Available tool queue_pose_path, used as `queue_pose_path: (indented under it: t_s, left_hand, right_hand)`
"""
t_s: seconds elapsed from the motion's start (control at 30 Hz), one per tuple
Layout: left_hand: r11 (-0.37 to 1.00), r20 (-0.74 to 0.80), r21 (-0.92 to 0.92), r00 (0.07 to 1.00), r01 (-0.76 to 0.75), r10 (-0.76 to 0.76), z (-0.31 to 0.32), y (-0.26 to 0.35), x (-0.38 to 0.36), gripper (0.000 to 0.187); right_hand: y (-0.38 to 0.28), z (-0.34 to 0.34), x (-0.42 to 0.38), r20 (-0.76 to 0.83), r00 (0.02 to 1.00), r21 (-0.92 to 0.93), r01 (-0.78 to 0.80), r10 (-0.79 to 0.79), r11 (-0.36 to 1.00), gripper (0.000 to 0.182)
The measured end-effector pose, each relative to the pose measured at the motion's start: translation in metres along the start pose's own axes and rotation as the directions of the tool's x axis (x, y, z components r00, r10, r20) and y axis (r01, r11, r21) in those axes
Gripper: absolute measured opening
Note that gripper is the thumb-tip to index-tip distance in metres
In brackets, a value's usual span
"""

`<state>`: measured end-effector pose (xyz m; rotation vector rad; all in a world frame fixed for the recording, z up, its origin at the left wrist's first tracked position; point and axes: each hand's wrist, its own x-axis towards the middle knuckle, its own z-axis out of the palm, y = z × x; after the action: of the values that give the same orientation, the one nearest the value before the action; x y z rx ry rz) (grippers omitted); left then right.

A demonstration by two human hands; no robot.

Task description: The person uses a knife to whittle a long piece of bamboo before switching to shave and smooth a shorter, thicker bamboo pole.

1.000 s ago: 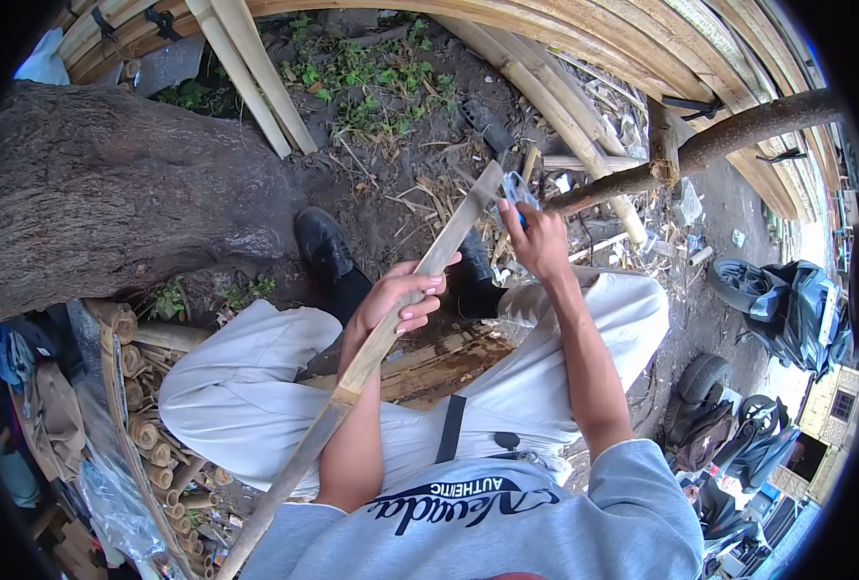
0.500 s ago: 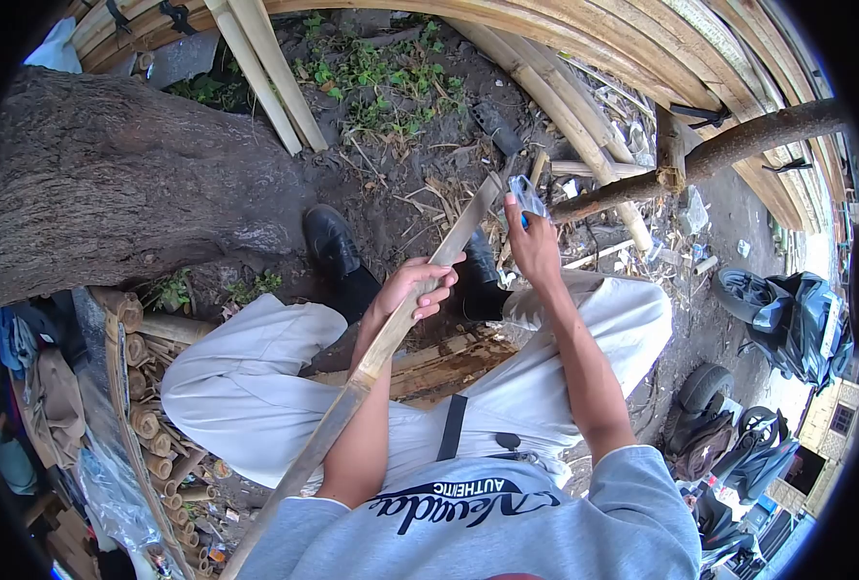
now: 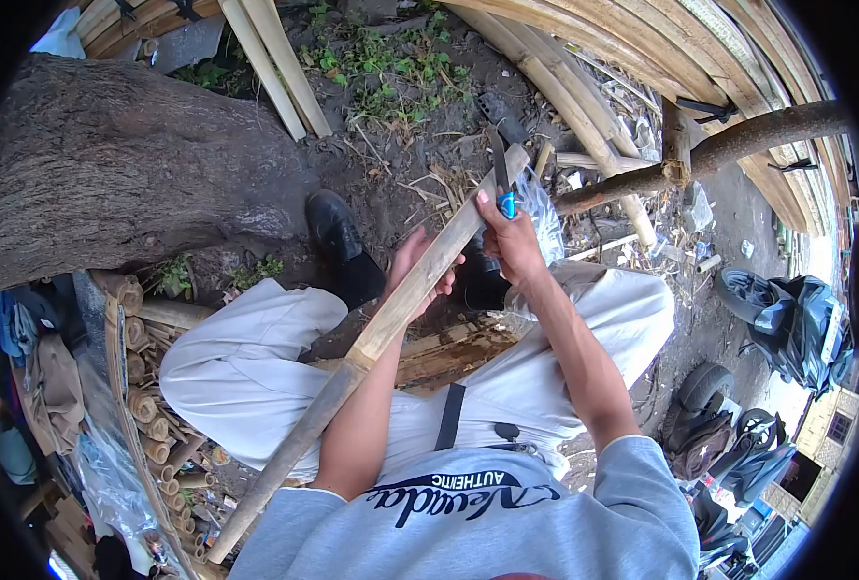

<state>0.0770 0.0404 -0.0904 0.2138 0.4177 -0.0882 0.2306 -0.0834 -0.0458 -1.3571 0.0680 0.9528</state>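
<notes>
A long bamboo strip (image 3: 420, 280) runs diagonally from beside my left arm up past both hands, pale in the middle and greyer near its lower end. My left hand (image 3: 412, 263) is around it from beneath, fingertips showing at the right edge. Near the upper end, my right hand (image 3: 515, 240) grips a knife (image 3: 507, 203) by its blue handle. Its dark blade points away from me and lies close against the strip; whether it cuts in cannot be made out. Clear plastic (image 3: 543, 217) is just beyond my right hand.
A thick tree trunk (image 3: 130, 174) lies at left. Stacked bamboo poles (image 3: 149, 425) stand lower left, and long bamboo slats (image 3: 642, 48) arch across the top. A branch (image 3: 739, 145) juts in from the right. Motorcycles (image 3: 787, 319) are parked far right.
The strip has shifted up and right and turned its broad face to me. My right hand has come down and left against it, the knife blade now showing. My left-hand fingers have moved beneath it.
</notes>
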Motion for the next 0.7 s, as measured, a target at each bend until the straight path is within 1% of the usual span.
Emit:
queue_pose_path:
  t_s: [0.03, 0.07, 0.1, 0.13, 0.17, 0.2, 0.23, 0.27, 0.33, 0.37, 0.4, 0.43, 0.47, 0.5, 0.53, 0.57, 0.63, 0.67, 0.7]
  left_hand:
    - [0.960, -0.118, 0.275, 0.989, -0.052, 0.088, -0.031, -0.021, 0.002, 0.049]
    - [0.843, -0.207, 0.534, 0.957, -0.063, 0.202, -0.046, -0.034, 0.003, 0.048]
    - [0.625, -0.442, 0.733, 0.887, 0.269, 0.137, -0.002, -0.024, -0.004, 0.045]
    - [0.624, -0.446, 0.733, 0.884, 0.271, 0.139, 0.000, -0.030, -0.005, 0.045]
    - [0.308, -0.328, 0.918, 0.915, 0.250, 0.236, -0.002, -0.039, -0.010, 0.045]
    - [-0.053, -0.183, 0.977, 0.942, 0.206, 0.280, -0.005, -0.049, -0.014, 0.044]
    - [-0.013, -0.203, 0.976, 0.930, 0.218, 0.306, -0.006, -0.064, -0.019, 0.044]
    - [-0.146, -0.196, 0.963, 0.961, 0.226, 0.193, 0.036, -0.052, -0.037, 0.041]
    - [-0.144, 0.018, 0.990, 0.993, 0.000, 0.119, 0.080, -0.040, -0.063, 0.031]
    - [-0.146, 0.015, 0.989, 0.993, 0.001, 0.114, 0.107, -0.028, -0.074, 0.031]
    - [0.022, 0.049, 0.998, 0.984, -0.053, 0.174, 0.136, -0.015, -0.084, 0.028]
    - [0.185, 0.071, 0.976, 0.968, -0.117, 0.241, 0.151, -0.006, -0.089, 0.024]
    - [0.101, 0.091, 0.984, 0.897, -0.148, 0.432, 0.154, -0.002, -0.089, 0.027]
    - [-0.170, 0.197, 0.978, 0.820, -0.123, 0.538, 0.143, 0.003, -0.083, 0.036]
    - [-0.420, 0.325, 0.906, 0.729, -0.056, 0.603, 0.128, 0.007, -0.079, 0.044]
    - [-0.418, 0.323, 0.907, 0.728, -0.056, 0.605, 0.119, 0.010, -0.085, 0.044]
    - [-0.482, 0.138, 0.847, 0.781, 0.227, 0.610, 0.106, 0.015, -0.098, 0.064]
    - [-0.478, 0.137, 0.849, 0.782, 0.224, 0.608, 0.104, 0.019, -0.105, 0.064]
    - [-0.435, -0.025, 0.851, 0.849, 0.296, 0.528, 0.102, 0.022, -0.113, 0.071]
  right_hand:
    - [0.000, 0.000, 0.001, -0.010, 1.000, -0.020, 0.004, -0.004, 1.000, 0.037]
    - [-0.001, 0.001, 0.001, -0.006, 1.000, -0.018, -0.001, 0.001, 1.000, 0.037]
    - [-0.002, 0.001, 0.001, -0.013, 1.000, -0.036, 0.001, -0.001, 0.999, 0.038]
    - [-0.003, 0.001, 0.001, -0.020, 1.000, -0.054, 0.004, -0.005, 0.999, 0.040]
    - [-0.003, 0.000, 0.002, -0.046, 0.999, -0.132, 0.018, -0.024, 0.991, 0.042]
    - [-0.003, -0.001, 0.003, -0.045, 0.999, -0.128, 0.016, -0.022, 0.992, 0.042]
    - [-0.002, -0.003, 0.004, -0.030, 0.999, -0.100, 0.010, -0.013, 0.995, 0.042]
    - [-0.001, -0.004, 0.006, -0.014, 1.000, -0.071, 0.005, -0.006, 0.997, 0.042]
    - [0.001, -0.007, 0.009, -0.008, 1.000, -0.058, 0.007, -0.007, 0.998, 0.042]
    - [0.001, -0.006, 0.009, -0.011, 1.000, -0.072, 0.019, -0.020, 0.997, 0.042]
    - [0.002, -0.007, 0.007, -0.016, 0.999, -0.088, 0.028, -0.030, 0.996, 0.042]
    - [0.003, -0.008, 0.006, -0.020, 0.999, -0.085, 0.025, -0.026, 0.996, 0.042]
    - [0.004, -0.008, 0.007, -0.035, 0.999, -0.105, 0.027, -0.031, 0.994, 0.042]
    - [0.006, -0.009, 0.008, -0.048, 0.998, -0.126, 0.031, -0.037, 0.992, 0.042]
    - [0.008, -0.009, 0.009, -0.048, 0.998, -0.127, 0.031, -0.038, 0.991, 0.042]
    - [0.012, -0.012, 0.011, -0.040, 0.998, -0.135, 0.037, -0.043, 0.990, 0.042]
    - [0.015, -0.013, 0.013, -0.039, 0.998, -0.144, 0.042, -0.048, 0.989, 0.043]
    - [0.015, -0.013, 0.013, -0.064, 0.996, -0.132, 0.052, -0.061, 0.990, 0.043]
    - [0.015, -0.013, 0.013, -0.087, 0.994, -0.122, 0.062, -0.073, 0.991, 0.044]
